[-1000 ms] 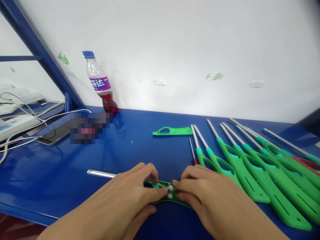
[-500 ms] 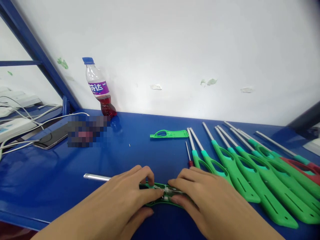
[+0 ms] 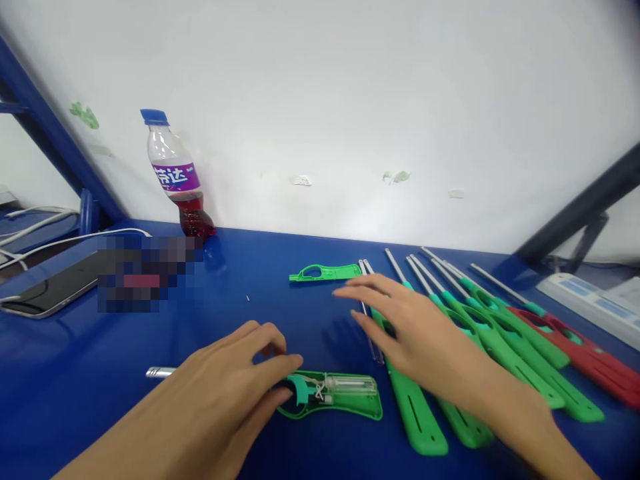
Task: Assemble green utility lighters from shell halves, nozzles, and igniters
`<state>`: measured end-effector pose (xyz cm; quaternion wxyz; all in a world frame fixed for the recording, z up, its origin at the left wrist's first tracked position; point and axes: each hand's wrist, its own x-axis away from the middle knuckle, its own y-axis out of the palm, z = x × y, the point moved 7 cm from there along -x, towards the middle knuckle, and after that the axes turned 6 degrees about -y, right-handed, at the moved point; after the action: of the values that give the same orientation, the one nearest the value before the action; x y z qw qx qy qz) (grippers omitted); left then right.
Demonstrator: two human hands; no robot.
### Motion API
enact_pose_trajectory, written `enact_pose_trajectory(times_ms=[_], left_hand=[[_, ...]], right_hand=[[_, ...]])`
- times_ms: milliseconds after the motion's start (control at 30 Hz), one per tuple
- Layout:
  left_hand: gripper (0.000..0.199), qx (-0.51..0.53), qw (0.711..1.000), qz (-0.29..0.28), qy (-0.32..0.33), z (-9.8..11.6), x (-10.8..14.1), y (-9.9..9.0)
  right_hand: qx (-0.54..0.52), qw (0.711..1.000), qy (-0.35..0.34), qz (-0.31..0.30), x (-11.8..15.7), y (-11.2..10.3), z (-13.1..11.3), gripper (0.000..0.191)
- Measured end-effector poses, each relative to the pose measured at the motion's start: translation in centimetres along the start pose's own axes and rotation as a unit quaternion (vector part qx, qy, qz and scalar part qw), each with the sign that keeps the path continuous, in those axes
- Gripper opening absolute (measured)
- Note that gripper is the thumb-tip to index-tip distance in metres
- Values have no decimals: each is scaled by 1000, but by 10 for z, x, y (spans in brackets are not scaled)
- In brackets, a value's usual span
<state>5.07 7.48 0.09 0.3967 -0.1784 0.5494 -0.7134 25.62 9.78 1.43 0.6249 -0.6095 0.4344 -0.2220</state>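
My left hand [image 3: 245,380] pinches an opened long-necked gas lighter [image 3: 357,405] near its teal trigger [image 3: 299,389]. The lighter lies on the blue table in its green half-shell, with a clear fuel tank [image 3: 353,385] and thin wires showing. Its metal tube [image 3: 160,372] pokes out on the far side of my left hand. My right hand [image 3: 405,320] hovers over the nearest finished lighters, fingers apart and holding nothing. Just beyond its fingertips lies the loose green half-shell [image 3: 333,273], inner side up.
Several green lighters [image 3: 417,413] and red ones [image 3: 595,353] lie in a row at the right. A drink bottle [image 3: 177,180] stands against the wall, near a phone [image 3: 55,287] with a white cable. A power strip [image 3: 590,300] lies far right.
My right hand has let go of the opened lighter and moved up and forward toward the loose half-shell. My left hand stays at the lighter. The view has shifted to the right.
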Motion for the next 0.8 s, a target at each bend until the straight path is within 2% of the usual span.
enact_pose_trajectory(times_ms=[133, 267, 367, 467, 567, 667, 733, 800], left_hand=[[28, -30, 999, 20, -4, -11, 5, 0], [30, -65, 997, 48, -9, -28, 15, 0], [33, -91, 993, 72, -10, -40, 20, -7], [37, -97, 989, 99, -47, -48, 19, -22], [49, -99, 976, 170, -92, -48, 15, -45], [55, -101, 960, 239, -103, -44, 13, -63], [50, -109, 957, 260, -67, -40, 14, -66], [41, -93, 967, 236, -8, -34, 15, -60]], right_hand=[[59, 997, -3, -48, -46, 16, 31, 56], [90, 992, -17, -85, -86, 38, 57, 43], [87, 990, -45, -105, -106, 45, 59, 35], [75, 991, -66, -89, -117, 35, 47, 34], [46, 995, -77, -47, -111, 11, 22, 35], [5, 995, -94, -33, -82, -14, -8, 41], [-21, 994, -103, -32, -53, -24, -27, 42], [-52, 994, -96, 11, -21, -33, -41, 41]])
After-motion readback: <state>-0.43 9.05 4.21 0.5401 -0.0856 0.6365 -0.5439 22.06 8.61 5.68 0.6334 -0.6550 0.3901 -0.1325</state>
